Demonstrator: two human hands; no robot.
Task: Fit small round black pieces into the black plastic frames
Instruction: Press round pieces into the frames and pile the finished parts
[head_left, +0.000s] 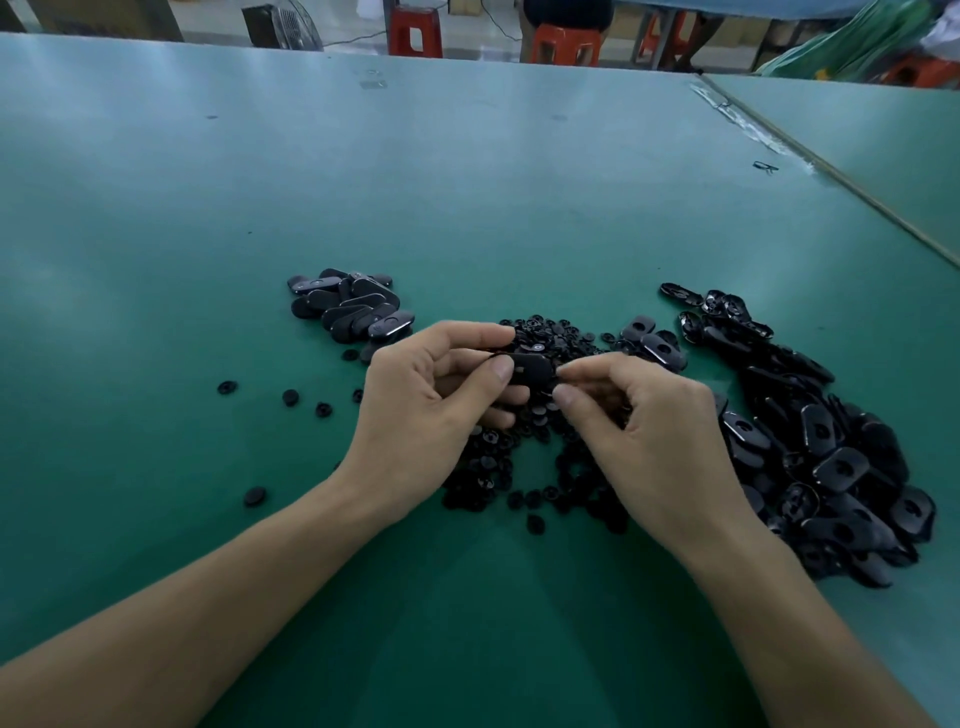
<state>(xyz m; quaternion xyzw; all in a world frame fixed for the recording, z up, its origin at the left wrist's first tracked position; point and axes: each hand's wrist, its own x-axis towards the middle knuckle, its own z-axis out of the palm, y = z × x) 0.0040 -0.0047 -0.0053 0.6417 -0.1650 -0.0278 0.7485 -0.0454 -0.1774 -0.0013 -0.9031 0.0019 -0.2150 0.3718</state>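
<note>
My left hand (431, 395) grips a black oval plastic frame (532, 368) between thumb and fingers, above the middle of the table. My right hand (639, 421) meets the frame's right end, thumb and forefinger pinched together there; whatever they pinch is too small and dark to make out. Under both hands lies a heap of small round black pieces (519, 467). A large pile of black frames (831, 457) lies to the right. A smaller pile of frames (353, 306) lies at the upper left of my hands.
The green table (467, 182) stretches far back, with a seam to a second table (857, 197) on the right. A few stray round pieces (291, 397) lie left of my hands. Red stools (415, 31) and a fan stand beyond the far edge.
</note>
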